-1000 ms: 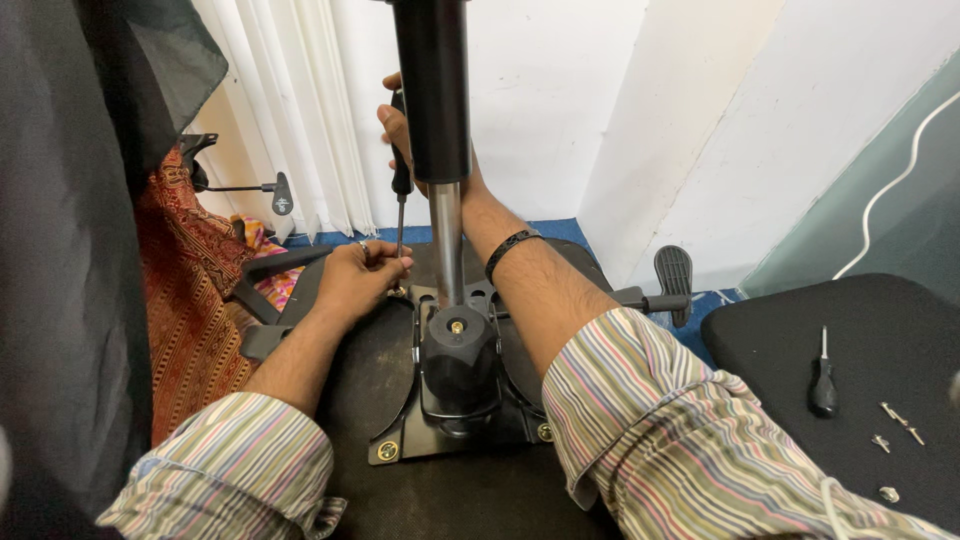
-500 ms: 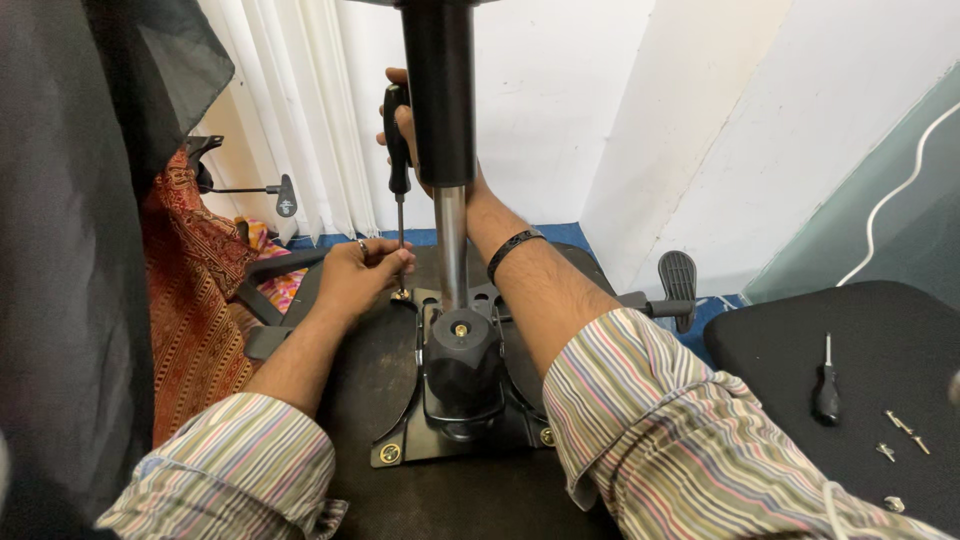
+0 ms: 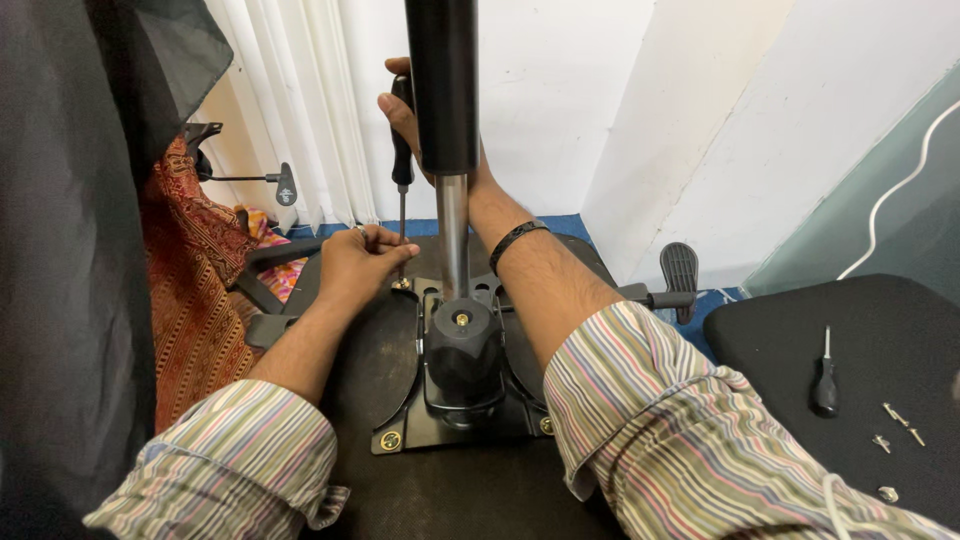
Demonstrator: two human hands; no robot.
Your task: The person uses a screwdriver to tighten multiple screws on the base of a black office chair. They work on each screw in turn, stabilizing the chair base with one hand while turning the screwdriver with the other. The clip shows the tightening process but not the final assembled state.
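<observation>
An upturned office chair seat lies in front of me with its black metal mechanism plate (image 3: pixel 400 436) on top. A gas-lift column (image 3: pixel 442 90) rises from the plate's middle. My right hand (image 3: pixel 400 110) reaches behind the column and grips the black handle of a screwdriver (image 3: pixel 402 195) held upright. The tool's tip stands on a brass screw at the plate's far left corner. My left hand (image 3: pixel 362 262) pinches the screwdriver's shaft just above that screw. A black band sits on my right wrist.
A second screwdriver (image 3: pixel 824 378) and several loose screws (image 3: pixel 897 420) lie on a black cushion (image 3: pixel 780 340) at the right. A chair lever paddle (image 3: pixel 679 268) sticks out past the seat. A patterned red cloth (image 3: pixel 200 290) and white curtains (image 3: pixel 300 110) are at the left.
My right hand and the screwdriver handle have shifted slightly toward the column. My left hand stays at the shaft by the screw.
</observation>
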